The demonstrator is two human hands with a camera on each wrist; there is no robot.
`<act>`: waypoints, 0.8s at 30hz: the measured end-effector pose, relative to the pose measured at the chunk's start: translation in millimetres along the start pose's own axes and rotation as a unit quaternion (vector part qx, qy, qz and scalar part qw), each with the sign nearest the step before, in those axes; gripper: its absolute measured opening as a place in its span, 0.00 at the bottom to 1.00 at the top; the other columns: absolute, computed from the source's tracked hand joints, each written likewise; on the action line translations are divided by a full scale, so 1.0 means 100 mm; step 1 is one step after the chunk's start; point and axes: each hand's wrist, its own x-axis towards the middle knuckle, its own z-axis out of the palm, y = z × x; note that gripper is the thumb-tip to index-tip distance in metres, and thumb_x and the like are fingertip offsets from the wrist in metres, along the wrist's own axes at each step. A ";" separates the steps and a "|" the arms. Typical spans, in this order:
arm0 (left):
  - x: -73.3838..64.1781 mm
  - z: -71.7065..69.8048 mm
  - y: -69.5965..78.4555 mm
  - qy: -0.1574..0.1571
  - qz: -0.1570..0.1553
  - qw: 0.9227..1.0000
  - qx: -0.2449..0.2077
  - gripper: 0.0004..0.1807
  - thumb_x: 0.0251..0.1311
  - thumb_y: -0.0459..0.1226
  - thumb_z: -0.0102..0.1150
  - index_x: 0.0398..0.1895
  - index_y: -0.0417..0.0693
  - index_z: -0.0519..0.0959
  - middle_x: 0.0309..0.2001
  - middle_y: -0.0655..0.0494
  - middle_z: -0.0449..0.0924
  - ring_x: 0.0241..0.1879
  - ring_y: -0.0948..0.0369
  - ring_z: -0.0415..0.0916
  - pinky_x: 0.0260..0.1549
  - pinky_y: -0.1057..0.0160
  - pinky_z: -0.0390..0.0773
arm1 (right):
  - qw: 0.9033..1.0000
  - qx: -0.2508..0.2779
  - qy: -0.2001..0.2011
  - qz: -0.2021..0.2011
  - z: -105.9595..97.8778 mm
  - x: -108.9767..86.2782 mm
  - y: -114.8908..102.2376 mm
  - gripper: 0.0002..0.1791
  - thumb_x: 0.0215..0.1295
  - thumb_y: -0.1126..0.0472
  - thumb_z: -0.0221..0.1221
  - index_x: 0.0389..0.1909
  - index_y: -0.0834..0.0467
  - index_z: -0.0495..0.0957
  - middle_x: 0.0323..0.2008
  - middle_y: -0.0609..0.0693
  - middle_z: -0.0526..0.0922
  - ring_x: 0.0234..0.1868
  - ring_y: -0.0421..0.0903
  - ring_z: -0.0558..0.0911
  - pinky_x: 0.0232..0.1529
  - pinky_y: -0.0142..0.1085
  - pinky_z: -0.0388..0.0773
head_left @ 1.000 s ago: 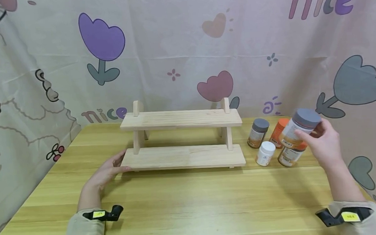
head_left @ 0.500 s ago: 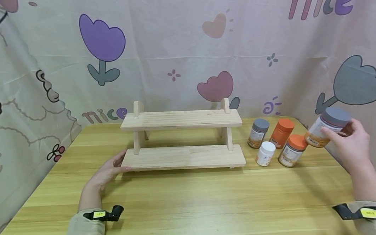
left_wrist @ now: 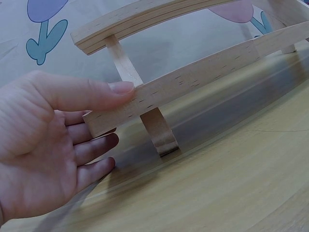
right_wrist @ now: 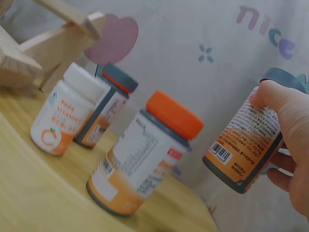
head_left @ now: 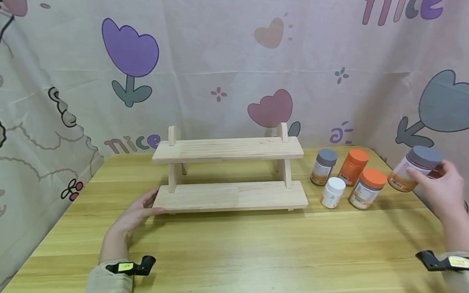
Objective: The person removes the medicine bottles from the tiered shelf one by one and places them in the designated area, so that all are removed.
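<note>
My right hand (head_left: 443, 188) grips a supplement bottle (head_left: 409, 175) with a grey lid and a white-and-orange label at the table's right edge. In the right wrist view this bottle (right_wrist: 246, 140) is tilted, thumb on its near side, and appears raised off the table. My left hand (head_left: 136, 213) holds the left end of a two-tier wooden shelf (head_left: 231, 197). Seen from the left wrist, the thumb (left_wrist: 108, 94) lies on the lower board's front edge (left_wrist: 193, 77), and fingers are behind and below its end.
Left of the held bottle stand an orange-lidded bottle (head_left: 367, 189), an all-orange bottle (head_left: 352, 167), a small white vitamin bottle (head_left: 333, 193) and a grey-lidded bottle (head_left: 323, 167). A printed cloth (head_left: 214, 54) hangs behind the table (head_left: 240, 257).
My right hand has carried the grey-lidded bottle rightward from above the other bottles, then lowered it slightly. My left hand has stayed at the shelf's end.
</note>
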 end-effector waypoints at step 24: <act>-0.01 0.00 0.02 0.002 -0.001 1.000 0.002 0.49 0.57 0.34 0.60 0.71 0.35 0.37 0.72 0.38 0.33 0.69 0.42 0.36 0.64 0.46 0.43 | 0.996 -0.057 -0.072 -0.006 0.21 -0.09 0.40 0.44 0.61 0.49 0.56 0.64 0.76 0.49 0.55 0.73 0.63 0.42 0.55 0.67 0.32 0.26 0.62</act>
